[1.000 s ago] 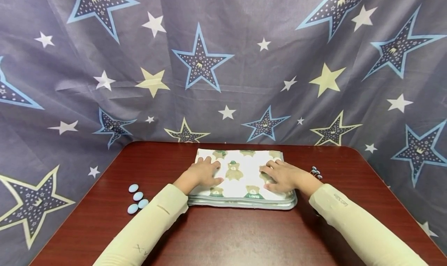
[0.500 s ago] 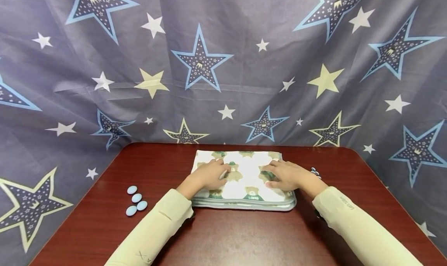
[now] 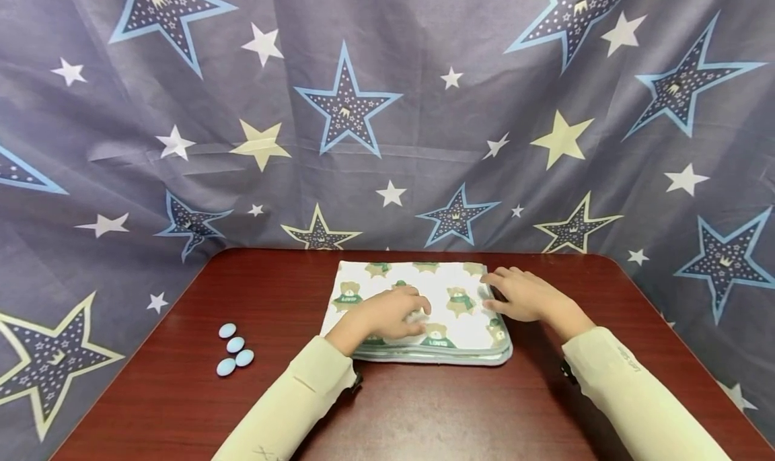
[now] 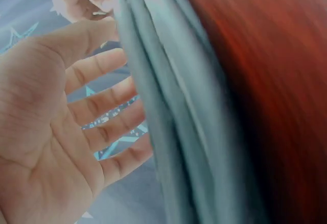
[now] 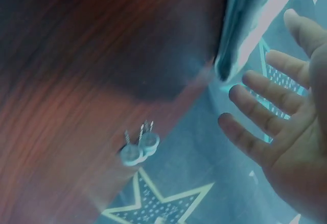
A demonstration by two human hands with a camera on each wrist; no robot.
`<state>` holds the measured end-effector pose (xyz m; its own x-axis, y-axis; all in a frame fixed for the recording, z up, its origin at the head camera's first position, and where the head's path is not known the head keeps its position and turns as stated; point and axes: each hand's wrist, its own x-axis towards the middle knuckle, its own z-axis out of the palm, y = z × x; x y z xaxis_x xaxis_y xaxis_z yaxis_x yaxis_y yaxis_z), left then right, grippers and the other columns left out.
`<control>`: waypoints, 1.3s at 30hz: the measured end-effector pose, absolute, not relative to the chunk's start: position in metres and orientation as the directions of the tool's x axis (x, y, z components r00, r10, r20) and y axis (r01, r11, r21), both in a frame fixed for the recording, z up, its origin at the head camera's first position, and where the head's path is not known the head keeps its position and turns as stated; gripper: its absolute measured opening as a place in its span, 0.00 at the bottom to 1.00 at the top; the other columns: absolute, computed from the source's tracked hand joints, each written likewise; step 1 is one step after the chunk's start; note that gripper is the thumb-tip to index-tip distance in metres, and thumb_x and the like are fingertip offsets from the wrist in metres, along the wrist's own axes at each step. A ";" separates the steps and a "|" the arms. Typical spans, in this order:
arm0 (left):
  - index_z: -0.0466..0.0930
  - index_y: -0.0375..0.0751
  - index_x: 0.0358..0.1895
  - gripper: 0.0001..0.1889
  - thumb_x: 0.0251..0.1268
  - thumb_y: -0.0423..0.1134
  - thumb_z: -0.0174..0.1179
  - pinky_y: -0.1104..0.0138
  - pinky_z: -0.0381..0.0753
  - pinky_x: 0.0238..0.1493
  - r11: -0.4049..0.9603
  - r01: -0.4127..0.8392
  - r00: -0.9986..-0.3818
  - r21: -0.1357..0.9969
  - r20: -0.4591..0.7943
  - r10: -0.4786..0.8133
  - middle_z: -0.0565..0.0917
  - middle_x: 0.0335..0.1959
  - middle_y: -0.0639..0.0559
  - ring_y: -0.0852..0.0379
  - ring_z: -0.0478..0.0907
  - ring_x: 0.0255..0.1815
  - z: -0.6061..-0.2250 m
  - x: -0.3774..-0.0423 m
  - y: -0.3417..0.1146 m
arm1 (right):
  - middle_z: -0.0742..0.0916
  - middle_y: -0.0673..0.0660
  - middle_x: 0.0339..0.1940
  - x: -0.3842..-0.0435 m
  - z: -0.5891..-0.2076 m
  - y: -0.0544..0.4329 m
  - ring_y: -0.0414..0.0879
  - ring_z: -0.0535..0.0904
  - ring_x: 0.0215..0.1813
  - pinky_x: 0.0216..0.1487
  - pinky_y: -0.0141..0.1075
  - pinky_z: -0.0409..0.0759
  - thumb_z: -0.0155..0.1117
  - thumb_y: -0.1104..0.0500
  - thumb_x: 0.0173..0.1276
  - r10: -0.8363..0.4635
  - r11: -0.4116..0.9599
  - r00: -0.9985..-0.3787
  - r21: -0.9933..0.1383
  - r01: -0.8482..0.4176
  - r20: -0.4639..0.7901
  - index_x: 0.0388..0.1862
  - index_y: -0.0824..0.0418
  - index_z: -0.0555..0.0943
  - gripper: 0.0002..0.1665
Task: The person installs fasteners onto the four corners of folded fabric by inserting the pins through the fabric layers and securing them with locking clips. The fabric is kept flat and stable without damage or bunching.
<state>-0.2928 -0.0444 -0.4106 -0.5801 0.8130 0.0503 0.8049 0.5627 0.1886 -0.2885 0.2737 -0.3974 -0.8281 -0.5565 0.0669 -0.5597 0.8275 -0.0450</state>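
Observation:
A folded white blanket printed with brown and green bears lies in layers at the far middle of the table. My left hand is over its left-centre, fingers loosely bent and holding nothing; in the left wrist view the fingers spread beside the blanket's grey-green bound edges. At the blanket's right side hovers my right hand, fingers extended. The right wrist view shows its spread fingers apart from the blanket corner. Whether the left fingertips touch the blanket, I cannot tell.
Several pale blue oval pieces lie on the dark red table at left. A few round-headed twist pins rest near the table's edge in the right wrist view. A star-patterned curtain hangs behind the table.
My left hand has slid right across the blanket, from its left edge towards the middle. The right hand has moved off the blanket's top to its right side. The blanket stays in place.

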 end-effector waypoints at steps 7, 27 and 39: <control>0.83 0.52 0.56 0.16 0.71 0.52 0.64 0.61 0.72 0.57 0.545 0.817 -0.563 0.189 0.053 0.825 0.81 0.47 0.56 0.61 0.73 0.43 -0.415 -0.291 -0.032 | 0.81 0.67 0.58 -0.286 -0.392 0.291 0.68 0.77 0.59 0.58 0.65 0.73 0.63 0.49 0.75 -0.471 0.874 -0.880 -0.105 -0.475 0.067 0.68 0.64 0.76 0.29; 0.84 0.50 0.41 0.14 0.57 0.49 0.77 0.74 0.74 0.44 0.497 0.804 -0.521 0.326 -0.016 0.853 0.81 0.35 0.60 0.64 0.76 0.39 -0.413 -0.290 -0.011 | 0.87 0.63 0.44 -0.297 -0.388 0.334 0.54 0.83 0.45 0.51 0.53 0.80 0.61 0.68 0.70 -0.449 0.868 -0.893 -0.240 -0.434 -0.010 0.58 0.72 0.79 0.18; 0.85 0.53 0.39 0.06 0.63 0.44 0.73 0.76 0.73 0.40 0.490 0.822 -0.505 0.291 -0.025 0.863 0.80 0.32 0.64 0.69 0.74 0.35 -0.416 -0.292 -0.010 | 0.83 0.53 0.30 -0.296 -0.397 0.348 0.46 0.76 0.34 0.38 0.41 0.75 0.55 0.77 0.57 -0.442 0.872 -0.897 -0.236 -0.428 -0.006 0.50 0.69 0.82 0.22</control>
<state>-0.2917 -0.0096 -0.4162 -0.5054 0.8625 -0.0252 0.8218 0.4900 0.2909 -0.2958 0.3482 -0.3973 -0.8971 -0.4417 -0.0056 -0.4281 0.8725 -0.2357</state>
